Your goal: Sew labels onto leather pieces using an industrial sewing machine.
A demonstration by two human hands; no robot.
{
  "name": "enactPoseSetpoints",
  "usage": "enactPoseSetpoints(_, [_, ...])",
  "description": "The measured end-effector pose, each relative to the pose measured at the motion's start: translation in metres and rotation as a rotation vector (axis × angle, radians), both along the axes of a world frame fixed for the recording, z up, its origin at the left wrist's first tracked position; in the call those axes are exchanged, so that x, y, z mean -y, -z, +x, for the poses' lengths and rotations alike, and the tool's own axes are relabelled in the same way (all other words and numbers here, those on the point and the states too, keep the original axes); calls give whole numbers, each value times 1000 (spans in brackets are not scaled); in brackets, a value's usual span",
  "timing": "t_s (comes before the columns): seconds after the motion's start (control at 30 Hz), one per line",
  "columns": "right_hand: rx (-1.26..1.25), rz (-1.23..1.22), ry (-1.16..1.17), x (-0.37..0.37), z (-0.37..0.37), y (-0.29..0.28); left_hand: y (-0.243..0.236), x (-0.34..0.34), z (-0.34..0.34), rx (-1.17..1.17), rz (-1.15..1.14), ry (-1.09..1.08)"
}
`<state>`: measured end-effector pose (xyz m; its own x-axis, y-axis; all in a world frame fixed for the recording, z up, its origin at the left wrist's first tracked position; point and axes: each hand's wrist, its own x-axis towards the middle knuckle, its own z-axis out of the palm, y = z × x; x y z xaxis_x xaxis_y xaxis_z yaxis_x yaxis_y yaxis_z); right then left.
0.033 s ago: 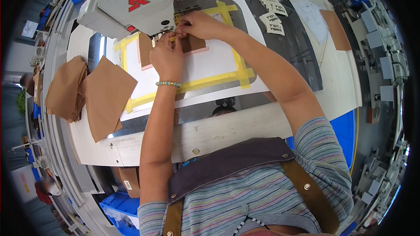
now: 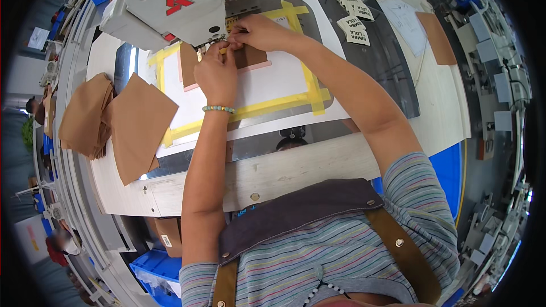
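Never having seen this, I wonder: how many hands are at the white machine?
2: by the machine head, the left hand and, to its right, the right hand. No others show.

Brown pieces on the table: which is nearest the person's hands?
The brown piece at the left hand and right hand, within the yellow tape frame; brown pieces at left and a brown sheet at far right lie farther off.

Left hand (image 2: 217, 74) beside right hand (image 2: 259, 32), fingers (image 2: 242, 25) bent

Dark lettering (image 2: 357, 36) on cream labels (image 2: 344, 24); red emblem (image 2: 178, 4) on white machine head (image 2: 196, 21)
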<state>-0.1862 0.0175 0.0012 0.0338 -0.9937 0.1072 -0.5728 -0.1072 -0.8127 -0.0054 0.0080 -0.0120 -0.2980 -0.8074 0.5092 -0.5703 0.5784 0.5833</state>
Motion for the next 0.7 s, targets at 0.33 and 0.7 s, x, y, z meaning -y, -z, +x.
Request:
enactPoseSetpoints(0.33, [91, 4, 203, 11, -7, 11, -4, 5, -2, 68, 93, -60])
enactPoseSetpoints(0.7, [290, 118, 27, 0, -14, -4, 4, 8, -5, 59, -138, -29])
